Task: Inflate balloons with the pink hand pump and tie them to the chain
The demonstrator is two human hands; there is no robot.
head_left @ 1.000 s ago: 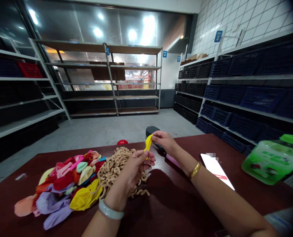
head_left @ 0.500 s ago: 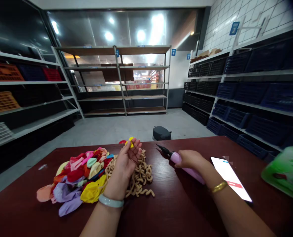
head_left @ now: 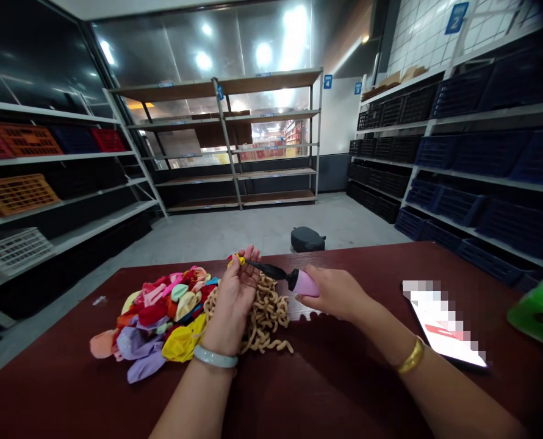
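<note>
My left hand (head_left: 239,289) is palm up, its thumb and fingers closed on a small yellow balloon (head_left: 240,260), most of it hidden behind the thumb. My right hand (head_left: 330,292) wraps round a pink hand balloon pump (head_left: 305,283). The pump's black tapered nozzle (head_left: 269,269) points left, its tip at the yellow balloon; whether it sits inside the balloon's mouth I cannot tell. Left of my left hand lies a heap of limp, many-coloured balloons (head_left: 152,314). Beige curly pieces (head_left: 265,320) are piled under and beside that hand.
A phone with a lit screen (head_left: 440,326) lies on the dark red table (head_left: 326,384), right of my right forearm. A green bag (head_left: 541,311) stands at the right edge. Beyond the table are a dark grey object (head_left: 308,239) on the floor and shelves with crates (head_left: 24,140).
My right hand has moved the pump left and raised it, bringing the nozzle tip to the yellow balloon. My left hand stays over the beige pieces. The camera view has shifted slightly.
</note>
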